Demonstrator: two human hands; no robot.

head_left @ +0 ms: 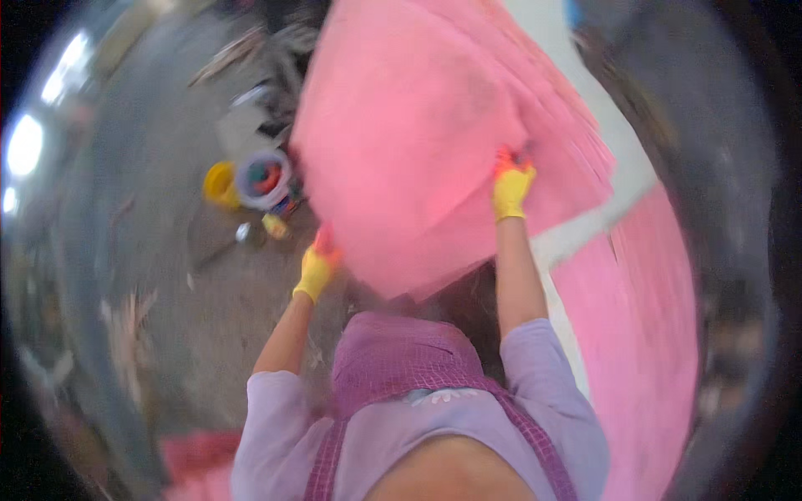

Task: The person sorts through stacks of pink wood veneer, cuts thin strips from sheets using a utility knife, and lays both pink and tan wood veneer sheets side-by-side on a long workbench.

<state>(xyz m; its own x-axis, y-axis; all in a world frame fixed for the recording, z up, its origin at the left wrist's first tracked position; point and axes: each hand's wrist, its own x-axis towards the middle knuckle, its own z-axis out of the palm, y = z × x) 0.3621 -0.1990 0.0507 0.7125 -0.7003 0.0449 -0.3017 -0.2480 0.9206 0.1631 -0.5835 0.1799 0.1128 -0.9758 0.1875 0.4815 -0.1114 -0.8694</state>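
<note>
Here's the pink sheet (393, 142), broad, smooth-looking and evenly coloured bar a duskier patch toward its upper right, spread before the person over layered pink sheets (576, 175)! Yellow-gloved, the left hand (319, 265) grips its left edge; the right hand (512, 182) pinches its right side.

To the left of the left fingers (323, 237) and farther out, a pale round bucket (248, 192) holding red and green items (267, 176) stands just beside a yellow container (219, 184). Nearer those fingers lies a small yellow object (275, 225).
</note>
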